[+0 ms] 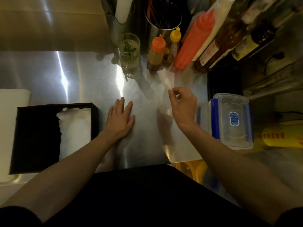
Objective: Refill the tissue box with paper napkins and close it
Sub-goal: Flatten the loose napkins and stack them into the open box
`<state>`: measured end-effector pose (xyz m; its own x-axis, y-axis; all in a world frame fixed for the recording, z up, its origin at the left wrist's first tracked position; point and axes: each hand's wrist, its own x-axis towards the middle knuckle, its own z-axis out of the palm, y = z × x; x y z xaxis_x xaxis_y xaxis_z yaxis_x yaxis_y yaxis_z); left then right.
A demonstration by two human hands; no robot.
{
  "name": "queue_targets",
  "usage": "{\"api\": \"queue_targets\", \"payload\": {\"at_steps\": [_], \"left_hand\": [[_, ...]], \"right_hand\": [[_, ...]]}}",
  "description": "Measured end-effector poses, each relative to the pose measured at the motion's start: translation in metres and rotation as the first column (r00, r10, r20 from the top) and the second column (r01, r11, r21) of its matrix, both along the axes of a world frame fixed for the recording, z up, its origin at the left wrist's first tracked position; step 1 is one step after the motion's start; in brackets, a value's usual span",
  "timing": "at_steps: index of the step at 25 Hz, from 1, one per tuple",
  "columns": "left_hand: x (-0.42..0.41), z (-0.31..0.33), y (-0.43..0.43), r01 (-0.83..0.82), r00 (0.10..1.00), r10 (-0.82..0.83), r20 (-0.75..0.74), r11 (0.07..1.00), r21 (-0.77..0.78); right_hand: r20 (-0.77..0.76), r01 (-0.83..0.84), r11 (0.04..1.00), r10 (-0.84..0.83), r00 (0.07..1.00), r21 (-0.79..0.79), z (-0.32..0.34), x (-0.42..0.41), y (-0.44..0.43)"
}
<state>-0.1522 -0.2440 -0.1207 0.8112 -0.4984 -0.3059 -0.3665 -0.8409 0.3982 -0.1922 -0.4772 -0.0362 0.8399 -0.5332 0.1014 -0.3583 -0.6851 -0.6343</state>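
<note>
A black tissue box point(37, 133) lies open on the left of the steel counter, with white paper napkins point(74, 128) showing in its right half. My left hand point(120, 119) rests flat on the counter just right of the box, fingers spread. My right hand point(182, 104) is raised a little farther right. Its thumb and fingers pinch the edge of a thin, blurred, see-through plastic wrapper point(165, 79) that stretches away toward the bottles.
Sauce bottles point(193, 41), a glass with green sprigs point(129, 51) and a metal utensil holder point(162, 20) crowd the back of the steel counter point(85, 76). A clear lidded container with blue clips point(232, 120) sits at the right edge. A white board point(9, 102) lies far left.
</note>
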Motion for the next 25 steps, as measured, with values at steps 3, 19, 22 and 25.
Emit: {"api": "queue_targets", "payload": {"at_steps": [3,19,22,25], "left_hand": [[0.006,0.036,0.016,-0.093,0.995,0.097,0.006,0.969,-0.230],[0.011,0.045,0.287,-0.136,0.977,0.152,0.149,0.984,-0.111],[0.014,0.035,0.296,-0.096,0.983,0.109,0.144,0.991,-0.098],[0.016,0.029,0.298,-0.065,0.983,0.079,0.164,0.994,-0.092]], "right_hand": [[0.051,-0.044,0.999,0.044,0.998,0.006,0.013,-0.010,0.029],[0.101,-0.186,0.972,0.173,0.980,0.144,0.039,-0.001,0.265],[0.117,-0.128,0.979,0.110,0.987,0.161,0.041,-0.002,0.293],[0.110,-0.074,0.984,0.056,0.992,0.163,0.040,-0.005,0.313]]}}
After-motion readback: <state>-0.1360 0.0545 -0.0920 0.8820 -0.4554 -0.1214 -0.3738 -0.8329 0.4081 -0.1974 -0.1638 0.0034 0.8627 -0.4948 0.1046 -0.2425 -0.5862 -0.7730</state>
